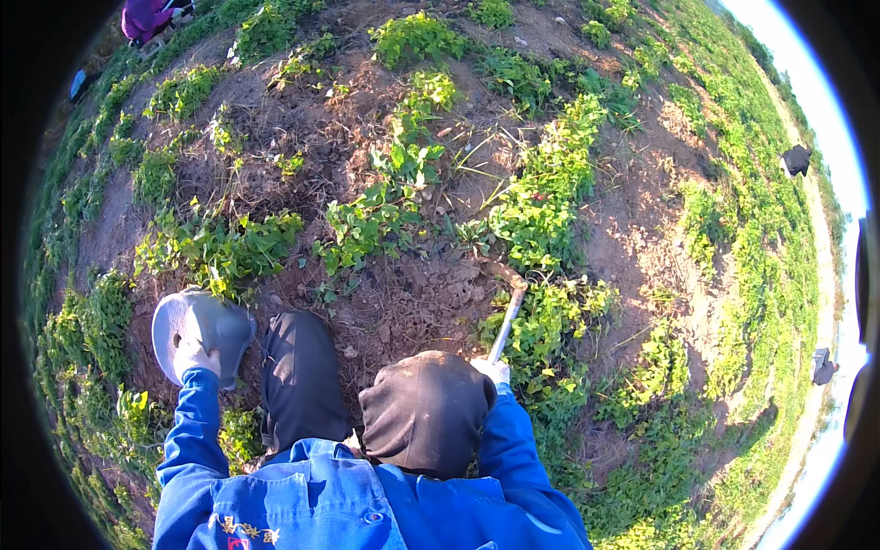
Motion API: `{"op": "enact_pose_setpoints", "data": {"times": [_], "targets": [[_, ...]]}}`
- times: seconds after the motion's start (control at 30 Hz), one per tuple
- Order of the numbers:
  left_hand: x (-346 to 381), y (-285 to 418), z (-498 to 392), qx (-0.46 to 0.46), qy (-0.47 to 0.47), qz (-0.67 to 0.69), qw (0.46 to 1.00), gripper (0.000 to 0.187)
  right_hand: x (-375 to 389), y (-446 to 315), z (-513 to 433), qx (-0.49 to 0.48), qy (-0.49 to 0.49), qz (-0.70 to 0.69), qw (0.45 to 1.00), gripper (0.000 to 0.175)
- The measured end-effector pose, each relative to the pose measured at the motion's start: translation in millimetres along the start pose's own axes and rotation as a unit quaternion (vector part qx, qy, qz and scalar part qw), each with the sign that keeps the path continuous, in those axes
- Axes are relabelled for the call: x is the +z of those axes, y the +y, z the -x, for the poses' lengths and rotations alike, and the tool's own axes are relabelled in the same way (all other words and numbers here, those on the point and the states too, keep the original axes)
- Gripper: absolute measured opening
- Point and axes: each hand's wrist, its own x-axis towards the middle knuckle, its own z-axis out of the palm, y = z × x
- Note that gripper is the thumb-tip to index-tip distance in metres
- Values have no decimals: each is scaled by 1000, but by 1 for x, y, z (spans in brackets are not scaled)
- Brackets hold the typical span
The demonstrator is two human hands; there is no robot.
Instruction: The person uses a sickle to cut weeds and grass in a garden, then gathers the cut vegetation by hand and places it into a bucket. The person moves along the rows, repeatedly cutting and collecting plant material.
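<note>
My left hand [196,356], in a pale glove, grips a light grey bucket-like container [227,326] by its rim, low at the left beside my knee. The container lies tilted and its inside is hidden. My right hand [491,371], also in a pale glove, is closed around the straight metal-looking handle of a hand tool [510,320]. The tool's brown curved head [505,273] rests at the soil, among green leafy vines [543,206] in front of my right knee; its tip is partly hidden.
Rows of low vines [371,220] run over brown clumped soil [405,302] with dry stems. A person in purple [143,20] is at the far upper left. Two other people in dark clothes, one here [796,160], are far off at the right, near a pale path.
</note>
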Motion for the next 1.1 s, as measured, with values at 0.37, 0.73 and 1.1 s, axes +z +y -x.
{"op": "enact_pose_setpoints", "data": {"times": [0.37, 0.73, 1.1], "targets": [[0, 0, 2, 15, 38, -6, 999, 55, 6, -57, 3, -104, 81, -64, 989, 27], [-6, 6, 1, -21, -14, 22, 999, 69, -37, 14, 25, -55, 77, 368, 925, 24], [-11, 4, 2, -16, -13, 11, 1000, 74, 15, -73, -17, -127, 21, 21, 992, 17]]}}
